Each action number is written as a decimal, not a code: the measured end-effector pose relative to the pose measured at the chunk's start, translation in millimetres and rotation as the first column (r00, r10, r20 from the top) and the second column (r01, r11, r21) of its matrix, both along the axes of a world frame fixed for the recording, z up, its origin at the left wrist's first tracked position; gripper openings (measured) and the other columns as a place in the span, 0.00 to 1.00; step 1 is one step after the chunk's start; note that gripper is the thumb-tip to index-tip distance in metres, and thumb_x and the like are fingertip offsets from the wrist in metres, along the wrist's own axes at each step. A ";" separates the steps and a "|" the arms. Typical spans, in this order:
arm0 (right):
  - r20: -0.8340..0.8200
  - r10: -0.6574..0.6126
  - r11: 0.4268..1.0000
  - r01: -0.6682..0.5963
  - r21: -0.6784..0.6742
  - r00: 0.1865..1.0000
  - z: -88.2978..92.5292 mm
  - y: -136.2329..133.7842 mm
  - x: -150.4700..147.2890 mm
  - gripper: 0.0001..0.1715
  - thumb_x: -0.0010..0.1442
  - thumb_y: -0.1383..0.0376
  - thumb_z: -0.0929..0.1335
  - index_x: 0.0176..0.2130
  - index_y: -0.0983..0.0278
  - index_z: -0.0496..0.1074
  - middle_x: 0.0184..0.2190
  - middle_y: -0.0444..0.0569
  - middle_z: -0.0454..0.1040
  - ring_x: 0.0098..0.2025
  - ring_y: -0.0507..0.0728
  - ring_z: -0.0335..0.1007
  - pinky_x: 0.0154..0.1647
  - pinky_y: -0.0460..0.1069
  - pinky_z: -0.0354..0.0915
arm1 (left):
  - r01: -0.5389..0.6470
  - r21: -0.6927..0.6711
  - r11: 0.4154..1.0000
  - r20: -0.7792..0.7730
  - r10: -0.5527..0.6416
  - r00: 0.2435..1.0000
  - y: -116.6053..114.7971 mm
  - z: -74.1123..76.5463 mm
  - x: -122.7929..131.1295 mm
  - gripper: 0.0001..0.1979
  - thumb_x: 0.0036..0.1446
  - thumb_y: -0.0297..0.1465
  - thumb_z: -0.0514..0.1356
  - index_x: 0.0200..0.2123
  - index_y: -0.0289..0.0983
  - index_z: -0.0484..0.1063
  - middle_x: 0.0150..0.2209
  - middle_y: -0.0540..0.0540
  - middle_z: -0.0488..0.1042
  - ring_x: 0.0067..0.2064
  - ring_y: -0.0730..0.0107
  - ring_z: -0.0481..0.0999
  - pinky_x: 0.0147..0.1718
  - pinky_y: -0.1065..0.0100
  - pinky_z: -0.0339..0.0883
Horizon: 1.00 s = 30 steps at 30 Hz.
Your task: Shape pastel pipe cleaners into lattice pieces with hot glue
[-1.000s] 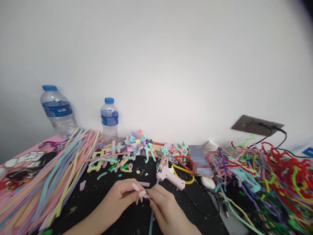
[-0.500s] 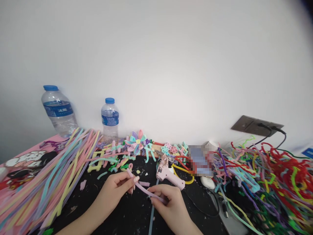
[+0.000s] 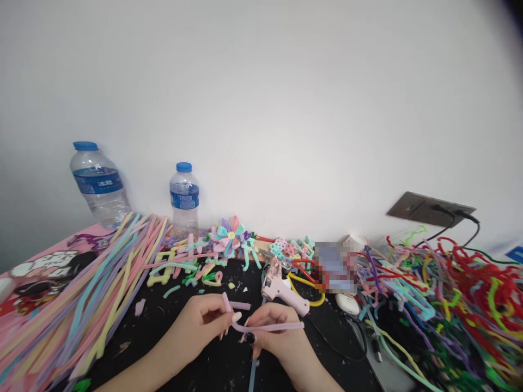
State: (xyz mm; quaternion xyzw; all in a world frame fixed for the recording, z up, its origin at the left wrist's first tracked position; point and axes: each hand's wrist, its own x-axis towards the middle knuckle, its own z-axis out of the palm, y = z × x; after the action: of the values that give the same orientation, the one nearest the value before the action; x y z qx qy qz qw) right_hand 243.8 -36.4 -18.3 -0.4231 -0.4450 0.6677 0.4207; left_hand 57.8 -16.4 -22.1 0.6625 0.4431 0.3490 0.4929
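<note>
The left hand (image 3: 200, 329) is closed in a pinch on a lilac strip (image 3: 281, 327), at its bend. The right hand (image 3: 281, 337) has thumb and index finger nearly together on the strip's longer arm, which extends rightward across it. The strip is between the hands, above the black mat (image 3: 192, 362). A short piece (image 3: 240, 306) lies just beyond the fingertips. The glue gun (image 3: 286, 294) lies beyond the right hand. Compared with 0.5 s earlier, the strip is more sharply bent and the hands closer.
</note>
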 end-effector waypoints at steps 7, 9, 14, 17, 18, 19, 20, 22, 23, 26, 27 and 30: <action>-0.033 -0.035 0.999 0.035 -0.008 0.999 -4.7 -0.8 -4.1 0.14 0.39 0.63 0.77 0.24 0.67 0.71 0.18 0.47 0.76 0.16 0.51 0.71 0.18 0.43 0.65 | 0.108 0.043 0.993 -0.085 -0.105 0.991 -5.8 6.5 1.1 0.13 0.52 0.30 0.58 0.17 0.34 0.71 0.20 0.52 0.67 0.22 0.75 0.67 0.23 0.75 0.57; -0.058 -0.029 0.999 0.028 -0.019 0.998 -5.0 -1.7 -5.3 0.15 0.39 0.63 0.77 0.23 0.68 0.70 0.16 0.46 0.75 0.15 0.50 0.69 0.16 0.42 0.64 | 0.156 0.058 0.986 -0.122 -0.148 0.981 -7.7 10.3 1.6 0.13 0.51 0.29 0.59 0.17 0.33 0.72 0.19 0.52 0.67 0.23 0.74 0.67 0.23 0.75 0.57; -0.068 0.038 0.998 -0.040 -0.038 0.997 -5.7 -4.3 -6.0 0.14 0.41 0.64 0.76 0.22 0.69 0.69 0.15 0.46 0.75 0.15 0.49 0.69 0.16 0.41 0.65 | 0.251 -0.017 0.968 -0.117 -0.251 0.961 -9.2 8.6 2.1 0.10 0.50 0.29 0.61 0.19 0.33 0.75 0.20 0.52 0.68 0.22 0.76 0.67 0.22 0.77 0.59; -0.079 0.070 0.996 -0.074 -0.056 0.994 -5.7 -5.4 -6.9 0.14 0.39 0.65 0.77 0.21 0.68 0.69 0.15 0.44 0.74 0.14 0.49 0.68 0.16 0.42 0.65 | 0.300 -0.065 0.952 -0.073 -0.304 0.950 -9.9 1.4 2.2 0.09 0.49 0.29 0.62 0.20 0.34 0.76 0.20 0.53 0.68 0.20 0.78 0.66 0.20 0.77 0.58; -0.080 0.077 0.995 -0.082 -0.062 0.994 -5.6 -5.9 -7.4 0.15 0.38 0.65 0.77 0.21 0.68 0.69 0.14 0.43 0.73 0.14 0.49 0.68 0.15 0.41 0.65 | 0.315 -0.069 0.947 -0.066 -0.319 0.945 -10.4 -0.2 2.3 0.08 0.49 0.29 0.63 0.20 0.34 0.76 0.19 0.53 0.68 0.20 0.78 0.66 0.20 0.77 0.58; -0.081 0.084 0.994 -0.090 -0.069 0.993 -5.5 -6.5 -7.9 0.15 0.37 0.65 0.77 0.21 0.68 0.69 0.14 0.43 0.73 0.14 0.48 0.67 0.15 0.41 0.65 | 0.327 -0.072 0.942 -0.066 -0.331 0.941 -11.1 -1.1 2.5 0.08 0.49 0.30 0.63 0.20 0.34 0.76 0.19 0.53 0.68 0.20 0.78 0.66 0.20 0.78 0.58; -0.083 0.094 0.992 -0.101 -0.077 0.992 -5.6 -7.0 -8.5 0.15 0.37 0.65 0.77 0.21 0.68 0.69 0.14 0.43 0.73 0.14 0.48 0.68 0.15 0.41 0.65 | 0.337 -0.074 0.939 -0.069 -0.342 0.937 -11.9 -1.2 2.6 0.08 0.49 0.30 0.64 0.20 0.35 0.76 0.19 0.53 0.68 0.20 0.78 0.66 0.20 0.78 0.58; -0.086 0.132 0.986 -0.140 -0.095 0.988 -6.9 -8.1 -9.2 0.16 0.36 0.65 0.78 0.22 0.69 0.70 0.15 0.44 0.73 0.15 0.49 0.68 0.15 0.41 0.65 | 0.359 -0.070 0.931 -0.086 -0.364 0.927 -13.8 0.5 2.8 0.08 0.49 0.32 0.64 0.21 0.35 0.77 0.19 0.54 0.68 0.21 0.77 0.67 0.21 0.78 0.59; -0.085 0.153 0.982 -0.161 -0.103 0.985 -8.2 -8.4 -9.3 0.16 0.35 0.65 0.78 0.23 0.69 0.71 0.16 0.44 0.74 0.16 0.49 0.69 0.16 0.41 0.65 | 0.375 -0.069 0.924 -0.095 -0.380 0.920 -14.7 2.0 2.9 0.08 0.49 0.33 0.64 0.22 0.35 0.77 0.18 0.54 0.68 0.21 0.77 0.67 0.22 0.78 0.59; -0.089 0.170 0.978 -0.179 -0.108 0.981 -13.9 -8.5 -9.5 0.20 0.31 0.66 0.79 0.24 0.70 0.70 0.17 0.45 0.74 0.15 0.48 0.68 0.15 0.40 0.64 | 0.442 -0.074 0.894 -0.117 -0.448 0.886 -16.9 5.8 3.0 0.10 0.50 0.35 0.63 0.24 0.35 0.78 0.19 0.54 0.68 0.21 0.77 0.66 0.23 0.78 0.59; -0.097 0.172 0.977 -0.183 -0.112 0.980 -15.7 -8.5 -9.6 0.22 0.30 0.66 0.79 0.25 0.69 0.70 0.16 0.44 0.74 0.15 0.48 0.68 0.15 0.40 0.64 | 0.460 -0.072 0.885 -0.132 -0.465 0.875 -17.5 6.6 3.0 0.10 0.50 0.36 0.63 0.24 0.35 0.78 0.19 0.53 0.69 0.21 0.77 0.65 0.23 0.78 0.59; -0.117 0.192 0.970 -0.207 -0.130 0.974 -18.1 -8.5 -10.5 0.24 0.29 0.65 0.80 0.25 0.69 0.68 0.16 0.44 0.73 0.14 0.48 0.67 0.14 0.40 0.64 | 0.498 -0.059 0.865 -0.188 -0.500 0.845 -19.8 7.9 3.0 0.08 0.52 0.33 0.61 0.27 0.36 0.77 0.21 0.53 0.70 0.22 0.77 0.65 0.25 0.77 0.60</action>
State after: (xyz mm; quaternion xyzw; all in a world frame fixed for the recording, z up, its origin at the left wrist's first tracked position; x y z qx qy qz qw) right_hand 233.3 -44.9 -36.3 -0.3698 -0.4145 0.7576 0.3426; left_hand 60.8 -36.1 -14.2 0.7840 0.3037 0.1399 0.5230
